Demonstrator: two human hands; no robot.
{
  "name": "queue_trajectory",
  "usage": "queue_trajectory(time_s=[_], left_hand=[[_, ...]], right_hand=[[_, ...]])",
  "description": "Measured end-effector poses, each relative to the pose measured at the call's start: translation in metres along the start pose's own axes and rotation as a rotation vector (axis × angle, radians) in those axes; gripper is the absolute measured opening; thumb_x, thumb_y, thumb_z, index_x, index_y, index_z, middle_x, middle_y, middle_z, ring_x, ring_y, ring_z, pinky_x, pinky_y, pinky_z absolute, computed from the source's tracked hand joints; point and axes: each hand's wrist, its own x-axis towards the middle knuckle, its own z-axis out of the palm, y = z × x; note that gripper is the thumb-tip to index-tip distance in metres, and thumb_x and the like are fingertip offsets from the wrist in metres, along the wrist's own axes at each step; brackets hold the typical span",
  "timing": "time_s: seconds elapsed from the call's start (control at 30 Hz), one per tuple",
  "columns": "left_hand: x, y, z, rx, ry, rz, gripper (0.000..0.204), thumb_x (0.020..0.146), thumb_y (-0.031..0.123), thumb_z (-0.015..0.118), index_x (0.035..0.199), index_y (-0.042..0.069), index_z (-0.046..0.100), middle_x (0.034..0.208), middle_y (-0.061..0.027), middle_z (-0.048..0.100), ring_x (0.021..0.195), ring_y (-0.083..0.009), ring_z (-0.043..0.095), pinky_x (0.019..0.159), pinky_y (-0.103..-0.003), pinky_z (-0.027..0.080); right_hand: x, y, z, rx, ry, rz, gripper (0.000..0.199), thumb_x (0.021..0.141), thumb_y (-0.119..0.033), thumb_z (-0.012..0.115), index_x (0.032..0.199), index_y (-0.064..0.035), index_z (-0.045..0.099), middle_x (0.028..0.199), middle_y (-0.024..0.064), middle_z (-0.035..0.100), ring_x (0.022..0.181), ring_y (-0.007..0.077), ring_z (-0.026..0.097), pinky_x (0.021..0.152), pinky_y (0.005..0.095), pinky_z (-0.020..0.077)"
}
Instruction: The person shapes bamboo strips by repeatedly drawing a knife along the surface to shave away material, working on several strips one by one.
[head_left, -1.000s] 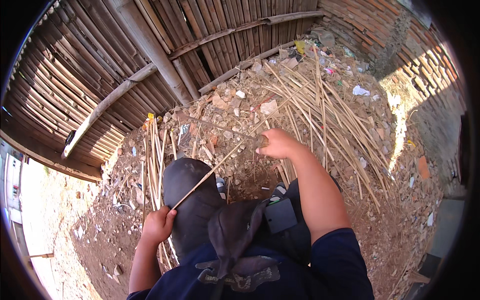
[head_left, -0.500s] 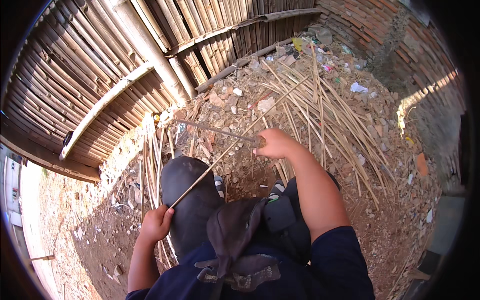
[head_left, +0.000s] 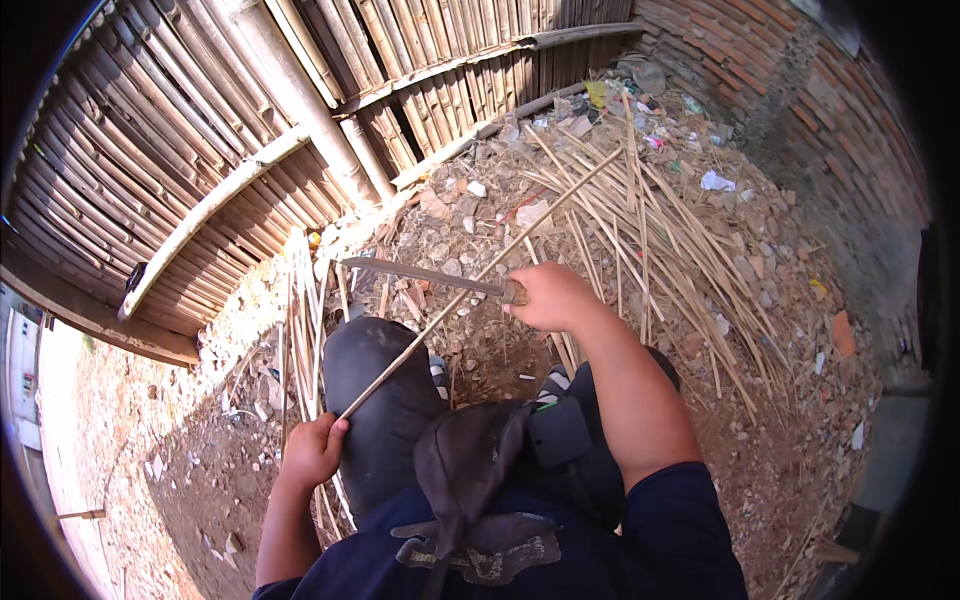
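The left hand [head_left: 312, 450] was closed around the lower end of 1 long, thin, pale bamboo stick [head_left: 470, 285] slanting up across the knee; the right hand [head_left: 548, 297] gripped a knife [head_left: 425, 273], its blade lying against the stick's middle.

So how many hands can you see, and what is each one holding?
2. The left hand sits low by the knee, gripping the near end of a long thin bamboo stick. The right hand is further out, holding a long knife across that stick.
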Motion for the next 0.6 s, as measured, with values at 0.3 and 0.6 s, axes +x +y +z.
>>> queue_trajectory(time_s=[0.3, 0.6], left_hand=[[0.001, 0.004, 0.003, 0.003, 0.04, 0.021, 0.042, 0.103, 0.034, 0.055, 0.076, 0.002, 0.054, 0.066, -0.025, 0.058, 0.068, -0.0482, 0.06, 0.062, -0.055, 0.045], [0.005, 0.008, -0.002, 0.07, 0.012, 0.025, 0.043, 0.104, 0.035, 0.053, 0.077, 0.002, 0.054, 0.068, -0.0257, 0.06, 0.071, -0.0494, 0.061, 0.064, -0.056, 0.046]], right_hand=[[0.015, 0.023, 0.005, 0.234, -0.129, -0.003, 0.052, 0.079, -0.04, 0.079, 0.114, -0.0029, 0.071, 0.116, 0.0242, 0.068, 0.112, 0.039, 0.065, 0.095, 0.045, 0.0513], [0.012, 0.026, -0.006, 0.143, -0.113, 0.053, 0.055, 0.079, -0.036, 0.079, 0.123, -0.0034, 0.069, 0.121, 0.0212, 0.069, 0.114, 0.039, 0.065, 0.099, 0.0451, 0.0511]])
